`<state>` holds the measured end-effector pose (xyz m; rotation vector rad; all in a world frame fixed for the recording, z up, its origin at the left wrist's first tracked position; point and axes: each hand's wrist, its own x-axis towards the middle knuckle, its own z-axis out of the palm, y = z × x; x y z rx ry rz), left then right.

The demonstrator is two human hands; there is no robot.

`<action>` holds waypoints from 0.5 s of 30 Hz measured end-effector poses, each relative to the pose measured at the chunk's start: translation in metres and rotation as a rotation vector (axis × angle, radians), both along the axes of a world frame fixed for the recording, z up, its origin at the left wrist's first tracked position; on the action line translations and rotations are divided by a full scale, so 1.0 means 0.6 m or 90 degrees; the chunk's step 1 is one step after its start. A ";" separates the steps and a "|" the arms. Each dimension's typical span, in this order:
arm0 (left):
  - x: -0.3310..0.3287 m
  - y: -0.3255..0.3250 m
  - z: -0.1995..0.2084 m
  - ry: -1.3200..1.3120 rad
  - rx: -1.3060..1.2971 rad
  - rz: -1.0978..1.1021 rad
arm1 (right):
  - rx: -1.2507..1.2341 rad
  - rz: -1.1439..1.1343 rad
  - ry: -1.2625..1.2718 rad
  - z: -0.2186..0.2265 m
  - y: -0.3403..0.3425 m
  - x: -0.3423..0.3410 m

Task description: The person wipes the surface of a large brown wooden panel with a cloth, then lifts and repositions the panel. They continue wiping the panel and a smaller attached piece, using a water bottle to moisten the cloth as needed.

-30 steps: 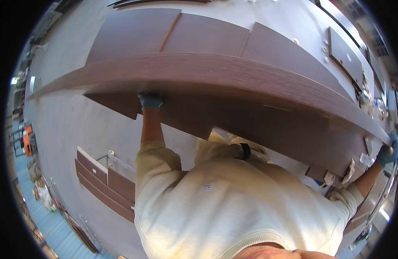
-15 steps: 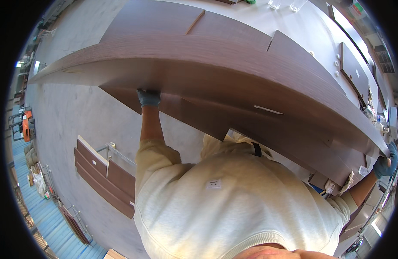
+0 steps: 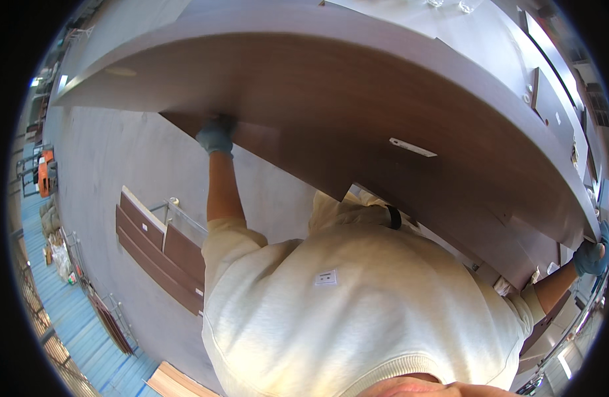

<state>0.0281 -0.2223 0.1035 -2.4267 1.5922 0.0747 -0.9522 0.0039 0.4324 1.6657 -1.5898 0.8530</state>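
Observation:
A long dark brown wooden panel (image 3: pixel 304 86) spans the view in front of me, its broad face tilted toward me. My left hand (image 3: pixel 216 135), in a blue-grey glove, is closed at the panel's lower side left of the middle; its fingertips are lost in shadow. At the far right, my right hand (image 3: pixel 591 256), gloved alike, grips the panel's right end with the thumb showing. A small white strip (image 3: pixel 413 147) sits on the panel's face. Below it, another brown board (image 3: pixel 298 169) lies close to my waist, partly covered.
Beyond the panel is a pale table (image 3: pixel 480 46) with a brown board (image 3: pixel 548 99) on its right part. At lower left, several brown boards (image 3: pixel 160 255) rest on a metal rack. An orange vehicle (image 3: pixel 46 173) stands farther left, near the blue floor (image 3: pixel 86 317).
The panel has tipped and risen, so more of its face shows and the boards behind it are mostly covered. My left hand has shifted slightly up and left; the right stays at the end.

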 end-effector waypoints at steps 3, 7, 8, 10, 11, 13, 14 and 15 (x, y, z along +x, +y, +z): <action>-0.003 0.067 -0.009 0.240 -0.166 -0.028 | 0.040 0.005 -0.109 -0.007 -0.001 -0.012; -0.097 0.109 -0.143 1.257 -0.332 0.670 | 0.057 0.111 0.025 0.008 0.016 -0.008; -0.123 0.103 -0.173 1.364 -0.368 0.782 | 0.070 0.112 0.032 0.017 0.022 0.000; -0.166 0.064 -0.207 1.492 -0.496 0.562 | 0.146 0.139 0.055 0.035 0.030 0.025; -0.184 0.051 -0.211 1.481 -0.556 0.489 | 0.167 0.146 0.042 0.041 0.031 0.039; -0.208 0.036 -0.197 1.430 -0.571 0.511 | 0.209 0.151 0.016 0.052 0.033 0.065; -0.217 0.032 -0.183 1.389 -0.576 0.539 | 0.227 0.137 -0.001 0.055 0.035 0.074; -0.223 0.030 -0.166 1.380 -0.568 0.571 | 0.212 0.132 0.011 0.054 0.038 0.081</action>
